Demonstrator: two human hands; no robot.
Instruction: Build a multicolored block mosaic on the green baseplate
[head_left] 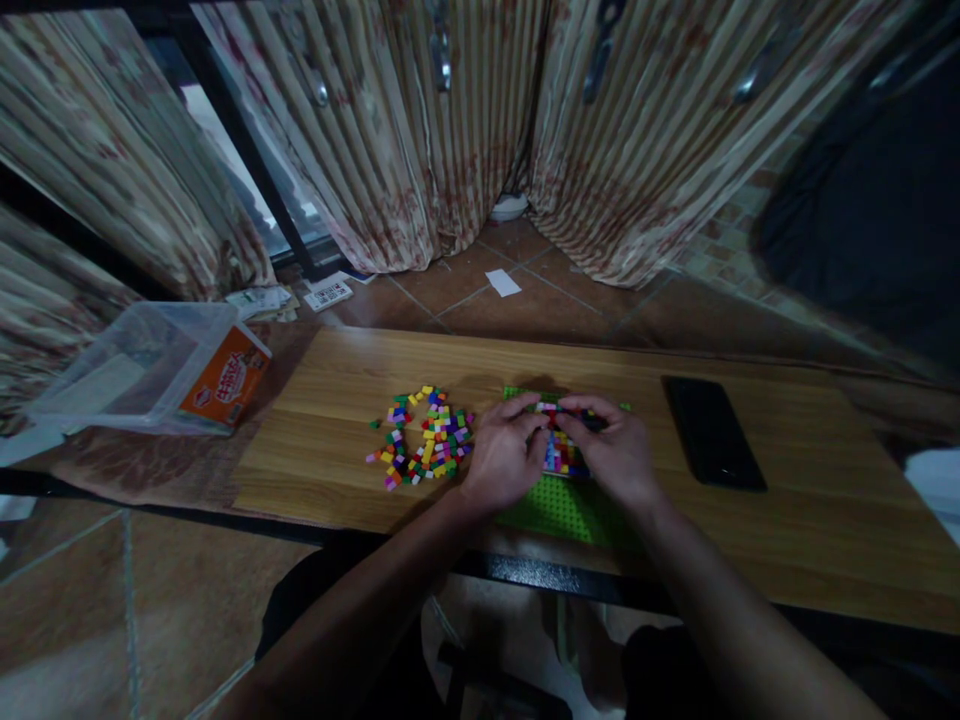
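A green studded baseplate (559,510) lies on the wooden table, with a patch of colourful building bricks (562,455) on it. My left hand (502,450) is at the left side of this patch, its thumb and fingers closed at the bricks' far edge. From the right, my right hand (619,450) curls over the same far edge with its fingers bent together. Between the fingertips some white and red bricks show, but the exact pieces gripped are partly hidden. Left of my left hand, a loose heap of small bricks (435,435) is spread on the table.
A black phone (712,432) lies on the table (810,500) to the right. Beyond the table's left end stands a clear plastic box (161,385) with an orange label. Papers (502,283) lie on the tiled floor, before long curtains (465,130).
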